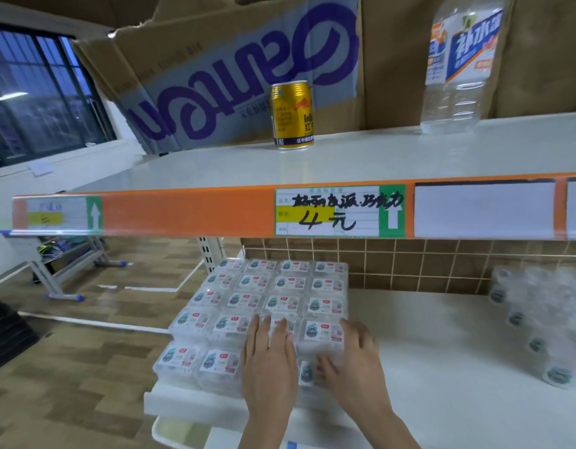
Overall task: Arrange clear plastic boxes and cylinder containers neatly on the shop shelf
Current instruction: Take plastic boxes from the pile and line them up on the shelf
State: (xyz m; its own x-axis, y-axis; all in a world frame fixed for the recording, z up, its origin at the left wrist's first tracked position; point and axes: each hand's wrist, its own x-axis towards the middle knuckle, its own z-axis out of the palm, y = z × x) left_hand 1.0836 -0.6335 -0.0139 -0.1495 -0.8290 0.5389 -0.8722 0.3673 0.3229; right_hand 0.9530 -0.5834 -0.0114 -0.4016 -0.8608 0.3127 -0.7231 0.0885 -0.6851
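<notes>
Clear plastic boxes (247, 299) with small printed labels stand in a tight grid of rows on the left part of the white lower shelf (442, 367). My left hand (269, 358) lies flat, fingers spread, on top of a box in the near rows. My right hand (353, 354) curls around the right side of a stack of boxes (322, 335) at the grid's near right corner, thumb on the front. Clear cylinder containers (536, 322) with green labels lie in a blurred cluster at the shelf's far right.
The upper shelf (361, 157) with an orange price strip carries a yellow can (292, 115), a large water bottle (458, 63) and a cardboard box (234, 76). A brown tiled wall backs the lower shelf. Wooden floor and a metal table frame (69, 270) lie left.
</notes>
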